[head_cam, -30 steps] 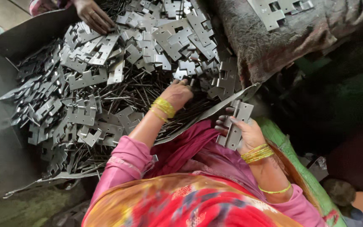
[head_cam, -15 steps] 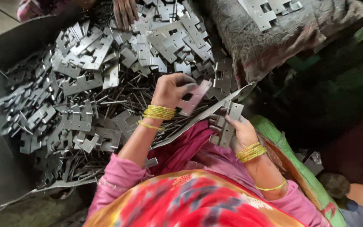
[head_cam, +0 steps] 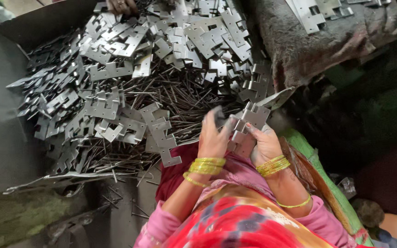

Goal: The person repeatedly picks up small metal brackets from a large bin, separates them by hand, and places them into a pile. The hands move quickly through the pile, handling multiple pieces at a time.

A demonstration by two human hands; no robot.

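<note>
Nearest the camera, at six o'clock, lies a lap in red and pink cloth, with yellow bangles (head_cam: 207,165) on both wrists. Just above it the left hand (head_cam: 213,138) and the right hand (head_cam: 265,144) meet near the middle of the view, both with fingers curled around notched metal hinge plates (head_cam: 249,120) held between them; the right hand also clasps a further plate against its palm. Beyond the hands, from nine to twelve o'clock, a grey sheet-metal tray (head_cam: 5,138) holds a heap of the same plates (head_cam: 111,96) lying over a bed of thin steel pins (head_cam: 184,98). At twelve o'clock another person's hand (head_cam: 121,6) reaches into the heap. At one o'clock, farthest off, a few more plates (head_cam: 311,14) rest on dark worn cloth (head_cam: 327,46).
</note>
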